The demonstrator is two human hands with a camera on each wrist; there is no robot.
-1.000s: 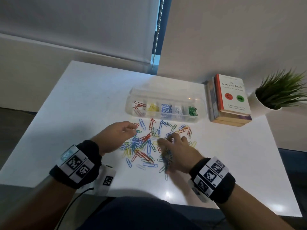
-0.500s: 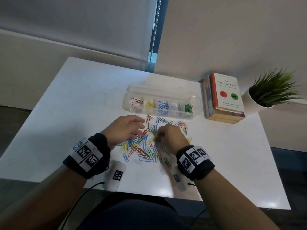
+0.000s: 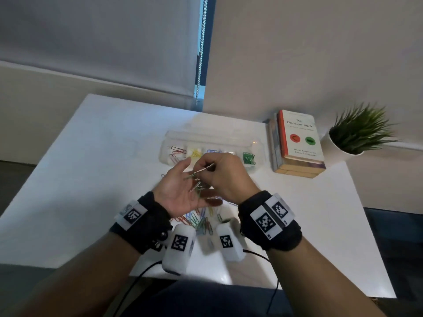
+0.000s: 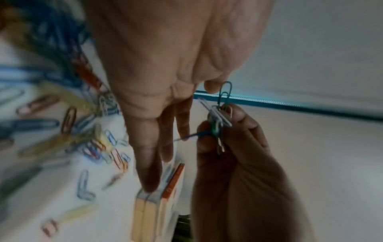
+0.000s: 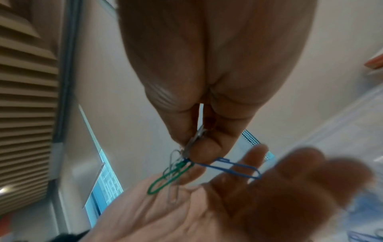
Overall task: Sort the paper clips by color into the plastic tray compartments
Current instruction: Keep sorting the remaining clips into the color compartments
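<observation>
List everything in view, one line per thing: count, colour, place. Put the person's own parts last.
plastic tray: one, clear, far middle of the table; red, yellow, blue and green clips in separate compartments.
loose paper clips: many, mixed colours, scattered on the table under the hands.
held clips: a small bunch, green, blue and silver-white, pinched above the left palm.
table: one, white.
books: a small stack, top cover white and red, right of the tray.
potted plant: one, green in a white pot, far right.
roller blind: one, grey, on the back wall, with a bead chain.
wrist bands: two, black with white markers.
left hand: palm up, fingers straight.
right hand: pinches the held clips.
</observation>
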